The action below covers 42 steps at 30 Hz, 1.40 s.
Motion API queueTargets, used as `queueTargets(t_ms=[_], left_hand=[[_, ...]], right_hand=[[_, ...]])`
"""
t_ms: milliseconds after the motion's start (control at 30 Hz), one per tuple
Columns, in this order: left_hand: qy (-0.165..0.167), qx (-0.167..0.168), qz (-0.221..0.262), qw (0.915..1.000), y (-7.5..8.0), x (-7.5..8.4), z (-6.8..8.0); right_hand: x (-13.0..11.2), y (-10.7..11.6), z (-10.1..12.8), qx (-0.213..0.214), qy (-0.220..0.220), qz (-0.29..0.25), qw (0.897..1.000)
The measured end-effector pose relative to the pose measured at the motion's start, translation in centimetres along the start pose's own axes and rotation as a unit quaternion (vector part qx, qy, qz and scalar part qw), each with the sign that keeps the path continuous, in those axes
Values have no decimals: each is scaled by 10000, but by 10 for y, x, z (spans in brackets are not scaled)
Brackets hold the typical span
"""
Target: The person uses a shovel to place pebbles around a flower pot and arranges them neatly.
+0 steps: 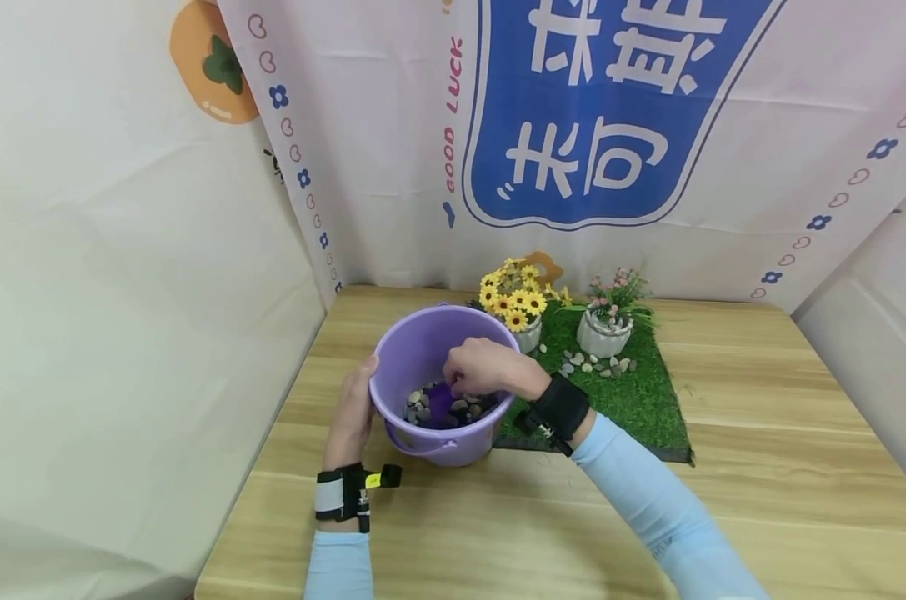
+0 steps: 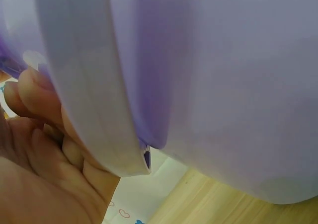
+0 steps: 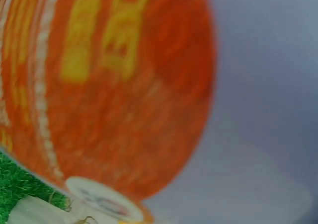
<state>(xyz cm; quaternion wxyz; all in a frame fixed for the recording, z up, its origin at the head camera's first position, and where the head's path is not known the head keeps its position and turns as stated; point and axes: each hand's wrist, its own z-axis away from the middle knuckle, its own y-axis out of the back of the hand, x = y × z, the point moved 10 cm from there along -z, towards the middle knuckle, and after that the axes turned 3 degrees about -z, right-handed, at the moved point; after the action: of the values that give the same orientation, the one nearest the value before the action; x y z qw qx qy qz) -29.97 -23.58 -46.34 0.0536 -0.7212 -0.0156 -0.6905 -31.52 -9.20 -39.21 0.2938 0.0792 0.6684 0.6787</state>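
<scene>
While my left hand (image 1: 352, 414) presses its palm and fingers against the outer wall of the round lilac plastic bucket (image 1: 415, 350), thumb hooked at the rim, the bucket stands on the pale wooden table (image 1: 753, 467), just left of the square mat of green artificial grass (image 1: 648, 408). From the left wrist view I see my fingers (image 2: 35, 92) curled against the bucket's rim band. My right hand (image 1: 483, 367) dips into the bucket from above, fingers bent down over the small grey and brown pebbles (image 1: 419, 408) and a purple patch at the bottom; whether it pinches anything I cannot tell. On the grass stand a white pot of yellow sunflowers (image 1: 514, 302) and a white pot of pink flowers (image 1: 608, 321), with loose pebbles beside them.
</scene>
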Motion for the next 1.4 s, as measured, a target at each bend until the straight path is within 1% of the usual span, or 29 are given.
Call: queueTargets(t_ms=[133, 300, 533, 667, 767, 867, 967, 1133, 1233, 1333, 1400], left_hand=[[3, -8, 80, 10000, -2, -2, 1], [88, -41, 32, 9999, -2, 0, 0], [99, -99, -43, 9999, -8, 12, 6], [111, -57, -67, 9999, -9, 18, 9], [180, -25, -28, 9998, -9, 16, 8], [252, 0, 30, 9997, -8, 14, 7], [241, -34, 18, 9997, -8, 16, 7], [170, -124, 27, 9998, -9, 21, 8], [240, -66, 161, 9996, -6, 16, 6], [355, 54, 261, 9990, -1, 4, 2], [371, 157, 301, 9987, 3, -3, -2]], right_hand=[[2, 0, 0, 42, 207, -105, 9997], [-1, 3, 0, 203, 457, -117, 9987], [-2, 5, 1, 388, 528, -179, 9977], [-2, 7, 4, 472, 575, -439, 9963], [-2, 11, 6, 549, 618, -623, 9946], [-3, 15, 9, 571, 722, -654, 9936], [-4, 23, 13, 656, 802, -825, 9912], [6, 39, 23, 916, 645, -1288, 9853], [11, 42, 26, 930, 566, -1367, 9846], [13, 42, 27, 918, 501, -1364, 9851], [15, 42, 27, 938, 444, -1415, 9845]])
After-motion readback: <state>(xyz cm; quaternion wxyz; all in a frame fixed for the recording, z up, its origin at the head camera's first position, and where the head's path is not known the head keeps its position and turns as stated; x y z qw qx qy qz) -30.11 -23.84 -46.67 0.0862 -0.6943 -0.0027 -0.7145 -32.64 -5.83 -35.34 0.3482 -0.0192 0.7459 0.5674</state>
